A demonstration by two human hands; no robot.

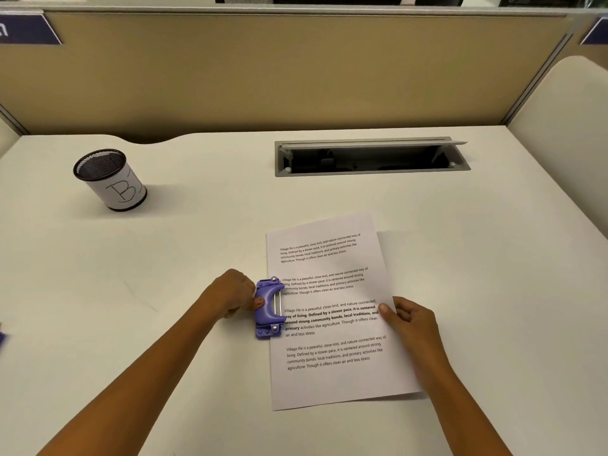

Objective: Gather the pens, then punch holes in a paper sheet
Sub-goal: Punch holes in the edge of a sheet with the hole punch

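A printed paper sheet (332,353) lies on the white desk (164,258), slightly turned. Its left edge sits inside the mouth of a purple hole punch (268,309). My left hand (235,292) grips the punch from the left, with the thumb resting on its lever. My right hand (406,315) pinches the sheet's right edge, thumb on top of the paper. A black mesh pen cup (110,179) with a white label marked "B" stands at the far left; I see no pens sticking out of it.
An open grey cable tray (371,158) is sunk into the desk at the back. A tan partition wall (296,70) closes the far side. A small purple object (2,339) shows at the left frame edge.
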